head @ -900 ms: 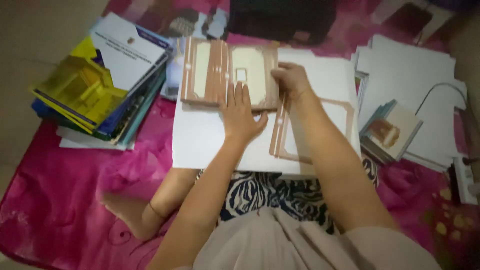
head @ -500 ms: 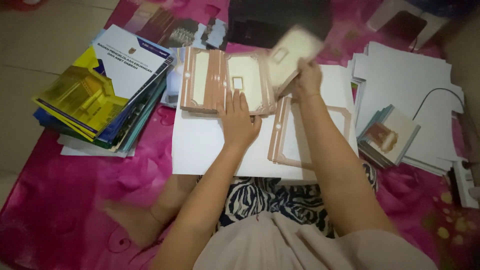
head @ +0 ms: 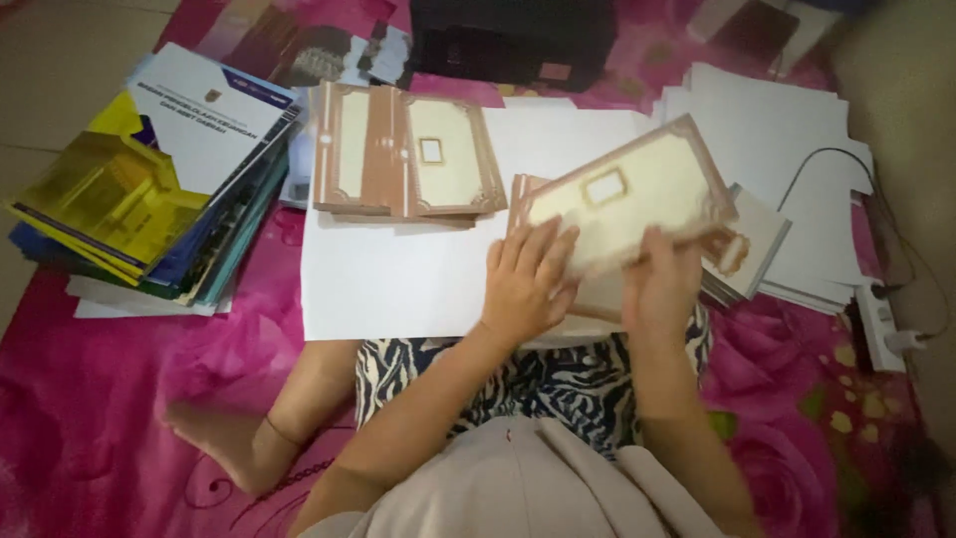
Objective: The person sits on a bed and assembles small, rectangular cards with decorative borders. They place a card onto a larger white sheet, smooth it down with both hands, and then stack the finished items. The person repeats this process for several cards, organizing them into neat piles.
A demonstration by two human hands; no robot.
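- Right hand point(head: 662, 284): grip closed on the lower edge of a cream card point(head: 627, 199) with a brown border, held tilted.
- Left hand point(head: 528, 284): fingers spread flat, touching the card's left end, gripping nothing.

A pink flowered cloth point(head: 119, 399) covers the floor and carries everything. On it lie a stack of books point(head: 149, 189) at the left, a big white sheet point(head: 398, 279) in the middle, loose white papers point(head: 787, 139) at the right and a black box point(head: 513, 40) at the far side. A white power strip point(head: 881, 329) lies at the right edge, beside the papers.
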